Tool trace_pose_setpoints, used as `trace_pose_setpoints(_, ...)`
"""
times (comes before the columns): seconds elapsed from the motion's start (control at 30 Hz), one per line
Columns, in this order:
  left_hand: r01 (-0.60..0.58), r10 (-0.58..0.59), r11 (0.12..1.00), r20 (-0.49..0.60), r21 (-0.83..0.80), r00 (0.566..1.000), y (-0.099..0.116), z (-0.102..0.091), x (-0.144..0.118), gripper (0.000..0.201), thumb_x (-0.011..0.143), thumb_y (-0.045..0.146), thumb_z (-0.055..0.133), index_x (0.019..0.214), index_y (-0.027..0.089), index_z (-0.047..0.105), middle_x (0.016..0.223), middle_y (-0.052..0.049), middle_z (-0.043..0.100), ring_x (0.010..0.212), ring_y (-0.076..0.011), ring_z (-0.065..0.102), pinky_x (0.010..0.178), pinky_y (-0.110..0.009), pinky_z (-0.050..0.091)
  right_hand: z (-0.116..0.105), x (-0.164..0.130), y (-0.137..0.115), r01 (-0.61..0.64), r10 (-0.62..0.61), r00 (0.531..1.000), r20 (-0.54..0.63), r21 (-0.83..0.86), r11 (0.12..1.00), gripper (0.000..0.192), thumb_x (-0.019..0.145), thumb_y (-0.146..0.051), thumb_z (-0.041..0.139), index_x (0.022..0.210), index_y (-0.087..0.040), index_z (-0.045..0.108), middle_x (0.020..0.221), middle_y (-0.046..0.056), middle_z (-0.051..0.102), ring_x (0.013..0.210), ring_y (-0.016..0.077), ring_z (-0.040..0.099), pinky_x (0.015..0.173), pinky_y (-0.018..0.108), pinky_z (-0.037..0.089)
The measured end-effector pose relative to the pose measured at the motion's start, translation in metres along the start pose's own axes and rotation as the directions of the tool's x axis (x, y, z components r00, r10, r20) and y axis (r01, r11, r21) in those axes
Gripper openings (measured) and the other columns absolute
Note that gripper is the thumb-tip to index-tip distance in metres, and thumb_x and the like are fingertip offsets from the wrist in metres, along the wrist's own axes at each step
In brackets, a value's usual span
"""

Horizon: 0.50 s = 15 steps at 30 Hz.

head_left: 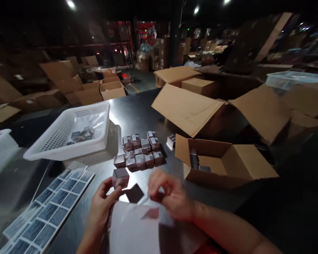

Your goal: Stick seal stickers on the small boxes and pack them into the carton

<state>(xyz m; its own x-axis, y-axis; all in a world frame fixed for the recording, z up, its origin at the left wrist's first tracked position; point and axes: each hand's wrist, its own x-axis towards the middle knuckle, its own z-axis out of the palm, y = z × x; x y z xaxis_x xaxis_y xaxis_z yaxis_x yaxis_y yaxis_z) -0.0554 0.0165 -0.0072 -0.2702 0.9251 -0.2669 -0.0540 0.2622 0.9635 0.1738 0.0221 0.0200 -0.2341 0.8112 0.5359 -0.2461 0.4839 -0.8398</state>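
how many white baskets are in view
2: one basket left of the grouped small boxes, a second basket cut off at the picture's left edge. More may be hidden.

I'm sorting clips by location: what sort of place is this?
Probably a warehouse or packing area: stacked cartons in the background, an open carton and small boxes on a dark table.

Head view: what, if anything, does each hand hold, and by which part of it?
Left hand: a small box, held by its left side and lower edge. Right hand: blurred; whether it holds anything cannot be told.
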Motion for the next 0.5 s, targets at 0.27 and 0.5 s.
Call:
trace_pose_setpoints(0.27, -0.084, 0.089, 0.996, 0.137, -0.037, 0.987, 0.004, 0.020, -0.028, 0.063, 0.044, 0.012, 0.075, 0.103, 0.023, 0.053, 0.080, 0.007, 0.070, 0.037, 0.0010, 0.036, 0.040, -0.014, 0.023, -0.023, 0.021, -0.019, -0.502, 0.521, 0.852, -0.051, 0.208, 0.840, 0.060, 0.073, -0.041, 0.090, 0.114, -0.029, 0.048, 0.078, -0.007, 0.070, 0.072, 0.0124, 0.067, 0.072, 0.027, 0.052)
trace_pose_setpoints(0.5, -0.213, 0.192, 0.974, 0.226, 0.072, 0.955, 0.009, 0.022, -0.032, 0.050, 0.052, 0.013, 0.071, 0.098, 0.022, 0.055, 0.082, 0.007, 0.070, 0.037, 0.0023, 0.030, 0.038, -0.015, 0.018, -0.017, 0.019, -0.018, -0.647, 0.649, 0.760, 0.035, 0.138, 0.750, 0.066, 0.071, -0.032, 0.090, 0.115, -0.028, 0.041, 0.070, -0.008, 0.068, 0.112, 0.0218, 0.071, 0.087, 0.033, 0.055)
